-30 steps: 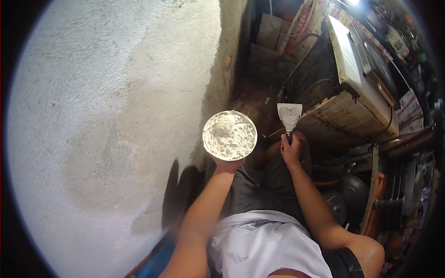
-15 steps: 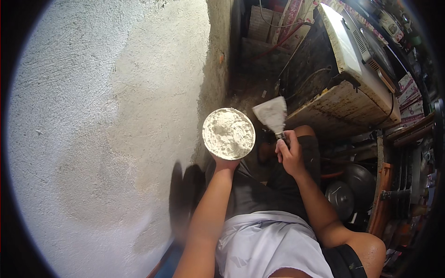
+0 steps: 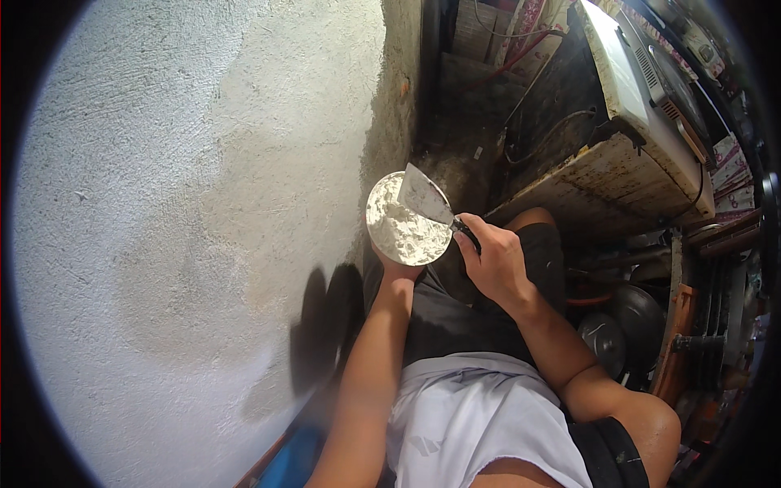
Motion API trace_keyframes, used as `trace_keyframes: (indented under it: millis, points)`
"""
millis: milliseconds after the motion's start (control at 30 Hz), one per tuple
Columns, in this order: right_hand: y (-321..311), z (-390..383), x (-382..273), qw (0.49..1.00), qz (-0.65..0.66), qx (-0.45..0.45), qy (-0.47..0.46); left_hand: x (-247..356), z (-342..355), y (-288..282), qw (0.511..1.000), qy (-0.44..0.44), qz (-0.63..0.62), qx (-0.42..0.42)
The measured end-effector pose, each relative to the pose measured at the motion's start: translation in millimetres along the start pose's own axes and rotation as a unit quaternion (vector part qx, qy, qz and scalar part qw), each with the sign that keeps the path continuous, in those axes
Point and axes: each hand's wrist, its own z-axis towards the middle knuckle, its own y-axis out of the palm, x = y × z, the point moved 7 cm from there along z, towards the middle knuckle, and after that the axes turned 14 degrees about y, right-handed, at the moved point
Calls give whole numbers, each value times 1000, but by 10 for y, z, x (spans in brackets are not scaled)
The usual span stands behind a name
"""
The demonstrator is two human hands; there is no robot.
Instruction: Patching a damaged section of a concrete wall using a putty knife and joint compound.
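Note:
A round tub of white paste (image 3: 404,233) rests in my left hand (image 3: 397,265), which grips it from below; most of the fingers are hidden behind the tub. In my right hand (image 3: 495,259) is a putty knife (image 3: 425,198), its dark handle between thumb and fingers. The knife's broad blade, smeared with paste, lies over the upper right part of the tub's opening. Whether it touches the paste I cannot tell. Just left of the tub rises a rough wall (image 3: 293,187), part coated whitish and part bare grey-beige.
A rusty white appliance (image 3: 643,175) stands at the right, past my knee. Dark pans (image 3: 630,317) and a wooden rack (image 3: 677,325) are at the lower right. A blue thing (image 3: 293,455) lies at the wall's foot, lower left. A narrow dark floor strip (image 3: 455,150) runs ahead.
My right hand has brought the putty knife left, from beside the tub to over its opening. The blade has turned toward the tub. The view has shifted slightly.

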Motion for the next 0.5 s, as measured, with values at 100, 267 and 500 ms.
trace_keyframes:
  millis: [100,267,500]
  points:
    - [-18,-85,41,1000,3,8,6,-57,-91,-15,1000,-6,1,25]
    - [-253,-7,246,996,35,73,26,-147,-85,-21,998,-28,-34,-33]
    - [-246,-89,395,997,69,24,32,-240,0,138,996,-29,-52,-71]
